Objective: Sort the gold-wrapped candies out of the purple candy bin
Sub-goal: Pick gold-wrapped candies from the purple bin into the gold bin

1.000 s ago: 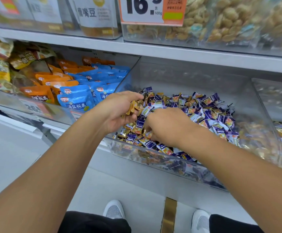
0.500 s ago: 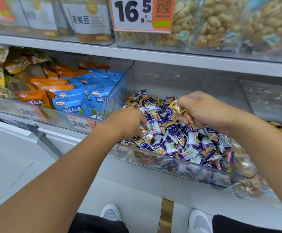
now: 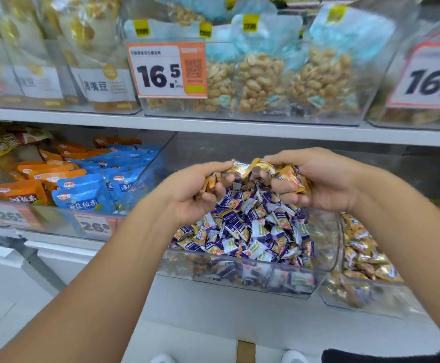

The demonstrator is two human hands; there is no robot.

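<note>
Now lifted clear of the clear plastic purple-candy bin [image 3: 239, 260], both hands — left hand [image 3: 195, 189], right hand [image 3: 315, 182] — curled around gold-wrapped candies [image 3: 250, 166], ready for transfer.

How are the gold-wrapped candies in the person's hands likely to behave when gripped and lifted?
The gold-wrapped candies look small and probably light: each hand holds several at once. Their glossy wrappers may be slippery, and some poke out past the left hand and the right hand, so a few could drop. The twisted wrapper ends probably crumple easily.
</note>
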